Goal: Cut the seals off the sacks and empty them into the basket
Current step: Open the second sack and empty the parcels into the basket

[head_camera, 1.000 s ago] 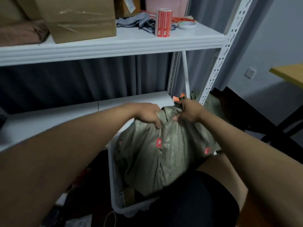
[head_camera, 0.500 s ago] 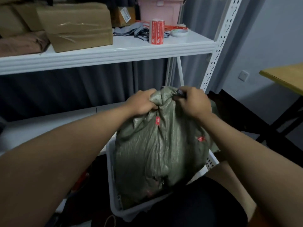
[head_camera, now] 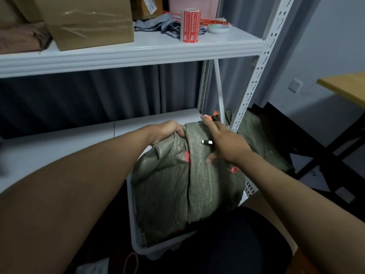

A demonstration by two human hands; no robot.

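Head view: green sack (head_camera: 187,182) standing in white basket (head_camera: 132,214), filling most of it, top bunched just below the lower shelf (head_camera: 59,147). Left hand (head_camera: 167,131) clenched round the gathered top of the sack, fingers curled into the fabric. Right hand (head_camera: 223,143) over the upper right of the sack, fingers spread and straight, gripping nothing; small black-and-white tool (head_camera: 207,142) showing at its palm, hold unclear. Red tags (head_camera: 187,156) on the sack. Second sack (head_camera: 262,143) behind the shelf post. Upper shelf: box (head_camera: 85,20), red roll (head_camera: 190,25), tape (head_camera: 218,28).
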